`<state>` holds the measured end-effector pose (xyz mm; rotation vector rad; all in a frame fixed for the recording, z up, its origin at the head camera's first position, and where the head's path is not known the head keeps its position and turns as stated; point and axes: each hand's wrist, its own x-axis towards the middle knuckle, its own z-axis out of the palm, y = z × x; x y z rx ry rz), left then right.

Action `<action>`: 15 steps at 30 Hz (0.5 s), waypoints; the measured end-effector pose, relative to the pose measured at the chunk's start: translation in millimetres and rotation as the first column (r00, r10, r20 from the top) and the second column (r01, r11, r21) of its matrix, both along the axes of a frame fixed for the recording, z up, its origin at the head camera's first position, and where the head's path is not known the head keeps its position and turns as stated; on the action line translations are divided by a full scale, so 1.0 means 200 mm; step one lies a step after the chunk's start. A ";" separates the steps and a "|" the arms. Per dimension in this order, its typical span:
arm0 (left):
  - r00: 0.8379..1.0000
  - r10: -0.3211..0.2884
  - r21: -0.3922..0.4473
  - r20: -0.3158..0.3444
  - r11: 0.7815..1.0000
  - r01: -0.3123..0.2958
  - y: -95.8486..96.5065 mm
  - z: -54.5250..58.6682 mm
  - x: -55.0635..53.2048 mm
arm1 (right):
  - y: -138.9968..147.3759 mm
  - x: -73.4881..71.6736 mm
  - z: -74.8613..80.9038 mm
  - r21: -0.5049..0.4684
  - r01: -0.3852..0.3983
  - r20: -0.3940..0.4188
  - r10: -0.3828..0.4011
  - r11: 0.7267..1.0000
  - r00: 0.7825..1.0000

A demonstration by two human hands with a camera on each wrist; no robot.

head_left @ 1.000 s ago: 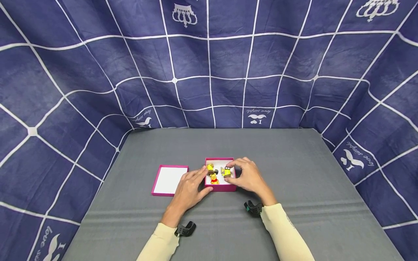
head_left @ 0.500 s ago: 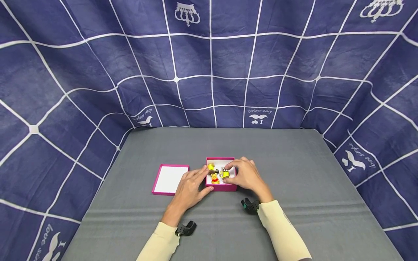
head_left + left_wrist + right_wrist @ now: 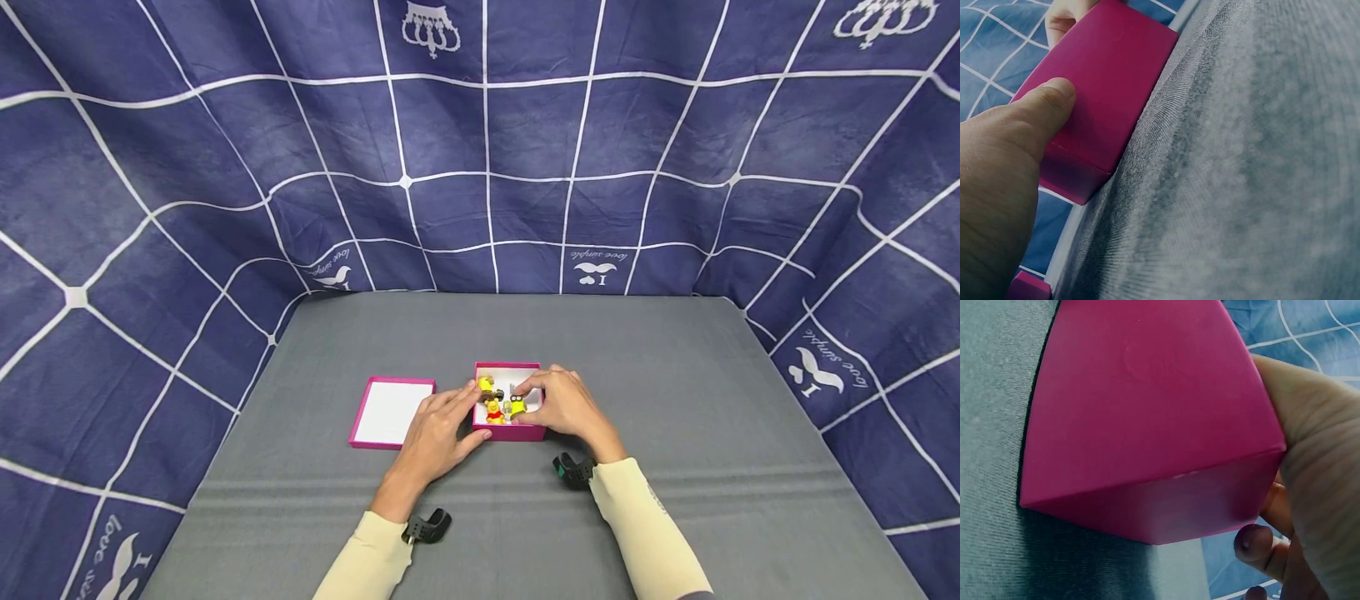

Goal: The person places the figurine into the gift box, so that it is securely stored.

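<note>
An uncovered magenta box (image 3: 512, 432) with a white inside stands mid-table in the head view. My left hand (image 3: 441, 430) holds its left side, the thumb lying on the front wall; that thumb also shows against the box (image 3: 1107, 81) in the left wrist view. Inside, my right hand (image 3: 564, 406) pinches a yellow Minion figurine (image 3: 517, 406) between thumb and forefinger, low at the box's right part. Left of it sit a red-shirted Winnie the Pooh figurine (image 3: 494, 412) and, behind, another yellow figurine (image 3: 486, 384), partly covered by my left fingers. In the right wrist view, the box wall hides the figurines.
A magenta lid (image 3: 390, 412) lies with its white inside up, left of the box and close to my left hand. Grey cloth (image 3: 645, 350) covers the table. Blue checked curtains (image 3: 517, 208) rise along the back and both sides.
My right hand has brought the Minion figurine down and slightly left, deeper into the box. My left hand keeps its place on the box.
</note>
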<state>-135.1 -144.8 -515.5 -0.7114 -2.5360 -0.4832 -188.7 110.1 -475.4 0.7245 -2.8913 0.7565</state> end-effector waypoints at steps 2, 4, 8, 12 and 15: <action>1.000 -0.001 -0.004 -0.002 1.000 0.001 0.00 0.00 0.00 | 0.00 -0.01 0.00 0.007 -0.010 0.008 0.010 1.000 1.000; 1.000 0.003 -0.010 -0.001 1.000 -0.003 0.00 0.00 0.00 | 0.00 -0.01 -0.01 0.017 -0.019 0.013 0.019 1.000 1.000; 1.000 0.007 -0.017 0.005 1.000 -0.007 0.00 0.00 0.01 | -0.01 -0.02 -0.01 0.038 -0.027 0.047 0.025 0.999 0.999; 1.000 0.007 -0.018 0.018 1.000 -0.007 0.01 0.00 0.01 | -0.02 -0.02 0.00 0.057 -0.014 0.082 0.009 0.998 0.997; 1.000 0.007 -0.019 0.016 1.000 -0.006 0.01 0.00 0.00 | -0.02 -0.02 0.01 0.069 -0.012 0.083 0.006 0.998 0.997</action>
